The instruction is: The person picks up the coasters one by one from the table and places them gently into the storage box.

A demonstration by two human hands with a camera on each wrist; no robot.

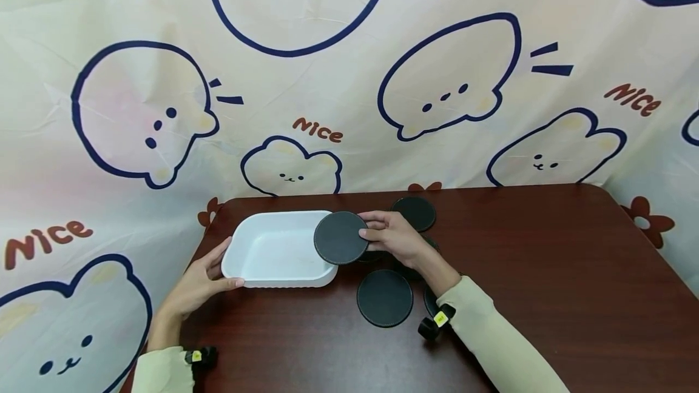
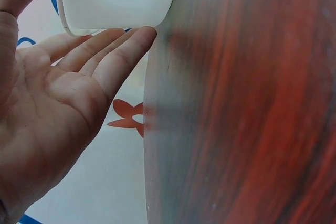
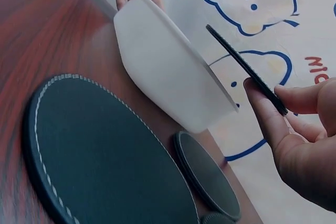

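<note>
A white rectangular plastic tray (image 1: 273, 247) with rounded corners is at the left part of the table, no object visible inside it. My left hand (image 1: 193, 287) grips its left end, thumb at the near corner and fingers along the side. In the left wrist view, the fingers (image 2: 123, 59) touch the tray's end. Between thumb and fingers, my right hand (image 1: 395, 238) pinches the edge of a round black coaster (image 1: 340, 238). That coaster is above the tray's right end; from the right wrist, the held coaster (image 3: 244, 66) appears edge-on, apart from the tray.
On the dark wooden table (image 1: 546, 272), a black coaster (image 1: 384, 298) with pale edge stitching lies right of the tray. Another coaster (image 1: 414, 214) lies farther back. Several more are partly hidden under my right hand and forearm. A printed cloth (image 1: 360, 96) hangs behind the table.
</note>
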